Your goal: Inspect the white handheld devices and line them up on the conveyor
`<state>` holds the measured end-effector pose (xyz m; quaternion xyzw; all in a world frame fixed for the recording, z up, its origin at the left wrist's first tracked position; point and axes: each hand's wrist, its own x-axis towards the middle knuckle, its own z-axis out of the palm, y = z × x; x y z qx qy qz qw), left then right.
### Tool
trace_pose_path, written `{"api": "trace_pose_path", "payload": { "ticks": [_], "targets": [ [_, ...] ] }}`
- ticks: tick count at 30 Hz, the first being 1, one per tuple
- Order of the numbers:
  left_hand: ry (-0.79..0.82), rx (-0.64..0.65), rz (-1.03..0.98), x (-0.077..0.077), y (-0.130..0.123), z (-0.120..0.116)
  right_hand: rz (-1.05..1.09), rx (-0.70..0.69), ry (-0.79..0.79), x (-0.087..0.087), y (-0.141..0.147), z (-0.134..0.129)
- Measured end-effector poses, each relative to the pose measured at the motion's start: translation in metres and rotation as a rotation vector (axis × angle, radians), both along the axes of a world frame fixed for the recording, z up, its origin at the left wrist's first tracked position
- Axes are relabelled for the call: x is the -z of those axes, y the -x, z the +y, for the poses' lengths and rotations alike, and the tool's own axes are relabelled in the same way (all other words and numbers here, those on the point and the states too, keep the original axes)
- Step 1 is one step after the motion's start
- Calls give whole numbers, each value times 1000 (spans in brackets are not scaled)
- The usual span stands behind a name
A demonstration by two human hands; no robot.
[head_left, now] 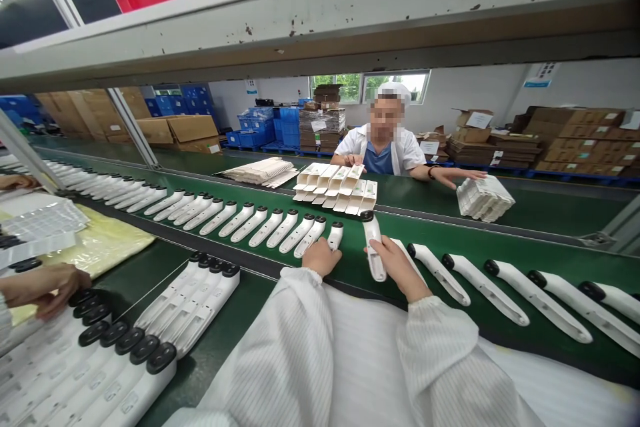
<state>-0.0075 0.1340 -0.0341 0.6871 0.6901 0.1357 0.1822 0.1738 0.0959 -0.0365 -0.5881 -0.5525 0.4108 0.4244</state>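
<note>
My right hand [400,265] is closed round a white handheld device [373,247] with a black end, tilted nearly upright above the green belt [350,267]. To its left, my left hand [321,257] reaches over the belt with its fingers bent round the lower part of another white device [335,235]. A long row of similar devices [243,222] lies at a slant on the belt to the left. More of them [440,273] lie spaced out to the right of my right hand.
Across the belt a person sits behind small open boxes [327,180], flat cartons [263,170] and a white stack [485,199]. Grouped devices [190,300] lie at the lower left, near another person's hand [50,287]. A metal shelf [300,20] crosses overhead.
</note>
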Motion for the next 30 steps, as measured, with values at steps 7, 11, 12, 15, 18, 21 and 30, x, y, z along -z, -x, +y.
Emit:
{"api": "trace_pose_path", "payload": {
  "ticks": [7, 11, 12, 15, 18, 21, 30],
  "targets": [
    [-273, 162, -561, 2, -33, -21, -645, 274, -201, 7, -3, 1],
    [-385, 295, -716, -1, -48, -36, 117, 22, -241, -6, 3, 1],
    [-405, 326, -743, -1, -48, -36, 272, -50, -223, -9, 5, 1],
    [-486, 244, -784, -1, -34, -23, 435, -113, -183, -10, 6, 1],
    [-537, -57, -685, -3, -3, -3, 105, -14, -104, -4, 6, 2],
    [-492, -232, -487, -6, 23, 8, -548, 127, -47, 3, 6, 1],
    [-145, -10, 195, -6, 5, -4, -1031, 82, -347, 3, 29, -2]
  ]
}}
